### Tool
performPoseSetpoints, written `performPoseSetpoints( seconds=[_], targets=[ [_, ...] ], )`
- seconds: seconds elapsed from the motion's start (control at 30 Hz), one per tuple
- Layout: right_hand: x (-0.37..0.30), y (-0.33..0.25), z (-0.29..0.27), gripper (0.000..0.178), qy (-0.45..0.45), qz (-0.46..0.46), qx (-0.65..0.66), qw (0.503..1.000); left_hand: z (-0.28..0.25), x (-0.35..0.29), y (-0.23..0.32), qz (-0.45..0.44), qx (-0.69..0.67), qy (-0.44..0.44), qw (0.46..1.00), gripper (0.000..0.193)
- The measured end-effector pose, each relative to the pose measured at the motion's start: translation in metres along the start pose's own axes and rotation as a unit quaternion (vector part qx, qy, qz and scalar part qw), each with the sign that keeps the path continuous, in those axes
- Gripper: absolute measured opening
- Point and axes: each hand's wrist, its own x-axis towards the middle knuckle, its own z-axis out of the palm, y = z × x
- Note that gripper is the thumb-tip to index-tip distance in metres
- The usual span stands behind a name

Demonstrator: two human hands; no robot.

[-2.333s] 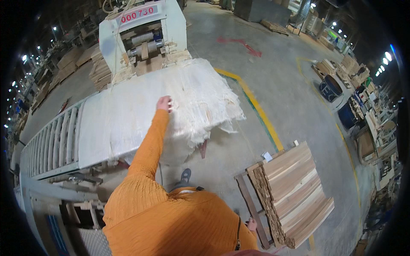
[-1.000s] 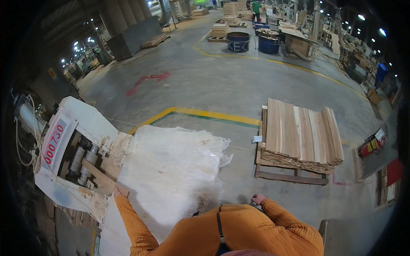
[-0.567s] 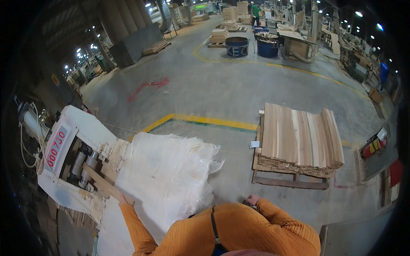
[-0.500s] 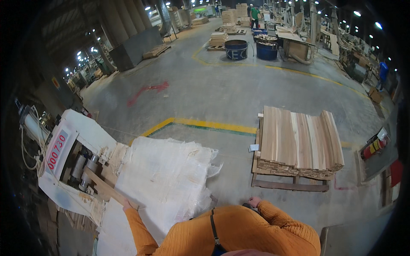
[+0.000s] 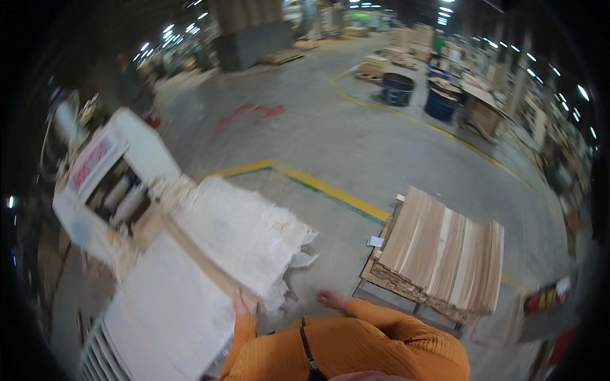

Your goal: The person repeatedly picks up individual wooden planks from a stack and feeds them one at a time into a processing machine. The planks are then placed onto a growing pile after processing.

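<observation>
A long, narrow wooden board (image 5: 202, 261) slopes from the opening of a white machine (image 5: 95, 166) down towards me, over a table covered with white sheeting (image 5: 171, 305). My left hand (image 5: 240, 303) is closed around the board's near end. Its far end lies at the machine's rollers (image 5: 127, 202). To the right of the table, in front of my body, my right hand (image 5: 332, 300) reaches leftward with its fingers apart. It holds nothing and is short of the board. Motion blurs the picture somewhat.
A stack of wooden strips (image 5: 445, 247) sits on a pallet at my right. Beyond it, a yellow line (image 5: 330, 193) crosses the grey floor. Blue drums (image 5: 398, 90) and more wood stacks (image 5: 375, 66) stand farther off. A red fire extinguisher (image 5: 540, 301) is at far right.
The board has come farther out of the machine towards me, with my left hand at its end. My right hand has moved left towards the table. The whole view has turned and shifted.
</observation>
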Motion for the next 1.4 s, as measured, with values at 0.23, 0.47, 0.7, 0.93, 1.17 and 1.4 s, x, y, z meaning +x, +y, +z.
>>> performPoseSetpoints(
  seconds=[0.23,0.47,0.7,0.93,1.17,1.4],
  targets=[
    [0.037,-0.124,0.047,0.043,-0.226,-0.010,0.214,0.950,0.012,-0.086,-0.048,-0.091,-0.112,-0.086,0.986,0.058],
    [0.018,-0.148,0.081,0.043,-0.336,0.135,0.293,0.885,-0.014,-0.094,-0.067,-0.029,-0.113,-0.035,0.993,0.051],
    [0.022,-0.159,0.088,0.036,-0.310,0.099,0.177,0.929,-0.037,-0.104,-0.076,-0.099,-0.184,-0.040,0.977,0.041],
    [0.022,-0.123,0.099,0.044,-0.177,-0.149,0.075,0.970,-0.022,-0.106,-0.082,-0.085,-0.174,0.017,0.981,0.049],
    [-0.003,-0.132,0.084,0.057,-0.168,-0.217,0.063,0.959,-0.017,-0.111,-0.088,-0.163,-0.063,-0.033,0.984,0.051],
    [-0.005,-0.110,0.048,0.055,-0.176,-0.157,0.224,0.946,-0.011,-0.106,-0.089,-0.195,0.029,-0.106,0.975,0.050]
  ],
)
